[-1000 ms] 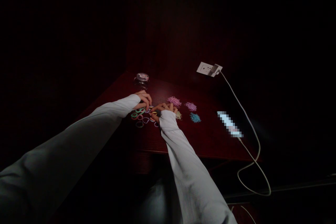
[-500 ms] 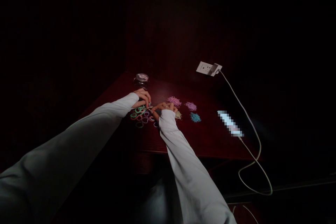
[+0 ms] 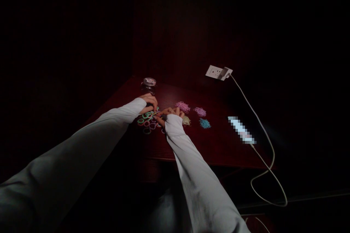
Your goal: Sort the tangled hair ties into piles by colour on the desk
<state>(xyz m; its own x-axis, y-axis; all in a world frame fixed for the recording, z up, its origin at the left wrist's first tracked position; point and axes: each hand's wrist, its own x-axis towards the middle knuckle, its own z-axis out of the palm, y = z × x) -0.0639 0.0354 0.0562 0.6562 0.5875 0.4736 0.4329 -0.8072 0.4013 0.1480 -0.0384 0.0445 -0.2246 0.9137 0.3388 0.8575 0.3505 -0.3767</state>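
Note:
Several coloured hair ties (image 3: 147,123) in green, pink and purple lie in a loose heap on the dark red table (image 3: 147,149). My left hand (image 3: 149,101) bends over the far side of this heap, its fingers curled down and closed. From the right, my right hand (image 3: 172,112) reaches in, thumb and index finger pinched together close to the left fingertips. Something small and pale yellowish shows between the two hands; it is too small to name. Beside my right hand lies a pile of yellow elastic bands (image 3: 186,120), partly hidden by it.
Piles of pink bands (image 3: 182,106), purple bands (image 3: 200,111) and blue bands (image 3: 205,123) lie to the right. A lidded clear jar (image 3: 149,84) stands behind my left hand. A charging phone (image 3: 242,130) has a white cable (image 3: 257,116) running to the wall socket (image 3: 216,72).
The view has shifted slightly, so everything sits a little lower and to the right. Both hands stay over the hair ties, with the fingers slightly repositioned.

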